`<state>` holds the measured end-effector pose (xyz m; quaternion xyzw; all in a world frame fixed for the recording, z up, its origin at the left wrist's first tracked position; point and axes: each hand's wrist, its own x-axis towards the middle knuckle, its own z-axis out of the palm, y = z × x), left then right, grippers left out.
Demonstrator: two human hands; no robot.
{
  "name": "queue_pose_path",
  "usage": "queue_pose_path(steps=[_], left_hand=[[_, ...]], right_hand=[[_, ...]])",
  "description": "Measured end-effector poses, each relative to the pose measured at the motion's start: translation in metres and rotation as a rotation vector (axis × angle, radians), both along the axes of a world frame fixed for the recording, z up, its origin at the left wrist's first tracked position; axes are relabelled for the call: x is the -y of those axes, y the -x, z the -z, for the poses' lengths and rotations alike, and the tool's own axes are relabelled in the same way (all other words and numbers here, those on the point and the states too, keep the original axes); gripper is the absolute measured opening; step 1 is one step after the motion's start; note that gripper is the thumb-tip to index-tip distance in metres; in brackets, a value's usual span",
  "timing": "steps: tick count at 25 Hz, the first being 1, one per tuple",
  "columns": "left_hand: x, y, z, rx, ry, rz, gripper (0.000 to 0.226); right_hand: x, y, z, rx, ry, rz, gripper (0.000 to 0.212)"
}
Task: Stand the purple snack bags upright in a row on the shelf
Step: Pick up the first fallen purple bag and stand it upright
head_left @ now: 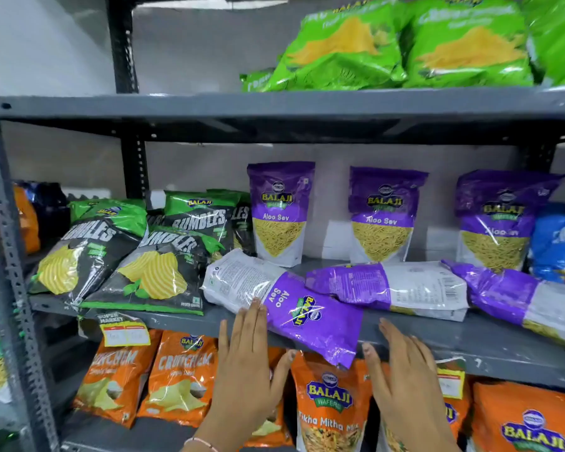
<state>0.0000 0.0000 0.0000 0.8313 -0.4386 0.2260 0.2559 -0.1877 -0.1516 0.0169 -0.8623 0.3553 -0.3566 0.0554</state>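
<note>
Two bare hands reach up to the middle shelf (503, 349) of a grey metal rack. Both hands are open, with flat fingers, and hold nothing. The left hand (247, 363) has its fingertips touching the edge of a purple bag (310, 316) that lies flat at the front of the shelf. One corner of this bag hangs over the shelf edge. The right hand (402, 370) is just beside that hanging corner, near the shelf edge, and I cannot tell if it touches the bag. Two more purple bags lie flat to the right, the second bag (388, 287) and the third bag (516, 296). Behind them, three purple bags stand upright against the back wall: the left one (279, 212), the middle one (384, 213) and the right one (499, 220). They stand well apart from each other. Black and green chip bags (144, 256) are piled at the left of the same shelf. A blue bag (558, 243) sits at the far right. Green bags (405, 47) fill the top shelf, and orange bags (180, 380) stand on the shelf below.
</note>
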Motion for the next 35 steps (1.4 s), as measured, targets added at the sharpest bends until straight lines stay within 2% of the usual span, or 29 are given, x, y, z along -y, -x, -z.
queue_pose_path(steps=[3, 6, 11, 14, 16, 18, 20, 22, 23, 26, 28, 30, 32, 33, 35], left_hand=[[0.001, 0.000, 0.002, 0.019, 0.037, -0.003, 0.090], [0.002, -0.006, -0.001, 0.035, 0.080, 0.038, 0.085], [0.004, -0.028, -0.040, 0.189, 0.113, 0.093, 0.067], [0.016, -0.049, -0.067, 0.217, 0.080, 0.150, 0.058], [0.027, -0.064, -0.083, 0.197, 0.064, 0.160, 0.046], [0.038, -0.080, -0.100, 0.093, 0.035, 0.111, 0.036], [0.053, -0.092, -0.121, -0.040, -0.039, 0.090, 0.029], [0.070, -0.093, -0.139, -0.217, -0.203, 0.122, 0.025], [0.081, -0.092, -0.146, -0.266, -0.310, 0.130, 0.028], [0.112, -0.092, -0.158, -0.226, -0.615, 0.112, 0.037], [0.127, -0.093, -0.160, -0.250, -0.743, 0.129, 0.039], [0.132, -0.089, -0.159, -0.267, -0.861, 0.123, 0.043], [0.132, -0.089, -0.153, -0.254, -0.906, 0.128, 0.043], [0.131, -0.090, -0.150, -0.249, -0.920, 0.130, 0.040], [0.126, -0.088, -0.145, -0.252, -0.862, 0.160, 0.028]], right_hand=[[0.007, -0.003, 0.000, 0.026, 0.067, 0.007, 0.048], [0.010, -0.002, 0.000, -0.029, 0.048, 0.015, 0.047], [0.005, 0.000, -0.021, -0.124, -0.096, 0.045, 0.050], [0.005, -0.006, -0.036, -0.172, -0.173, -0.019, 0.042], [0.009, -0.007, -0.053, -0.102, -0.257, -0.083, 0.033], [0.017, -0.008, -0.062, -0.077, -0.229, -0.142, 0.032], [0.028, -0.012, -0.063, -0.060, -0.197, -0.189, 0.035], [0.037, -0.019, -0.065, 0.004, -0.184, -0.240, 0.027], [0.047, -0.022, -0.065, 0.004, -0.086, -0.253, 0.024], [0.077, -0.036, -0.086, -0.081, 0.197, -0.229, 0.035], [0.096, -0.047, -0.103, -0.210, 0.145, -0.298, 0.036], [0.113, -0.054, -0.110, -0.305, -0.045, -0.413, 0.042], [0.112, -0.056, -0.110, -0.369, -0.238, -0.536, 0.058], [0.109, -0.058, -0.107, -0.339, -0.289, -0.548, 0.064], [0.112, -0.068, -0.101, -0.308, -0.199, -0.463, 0.058]])
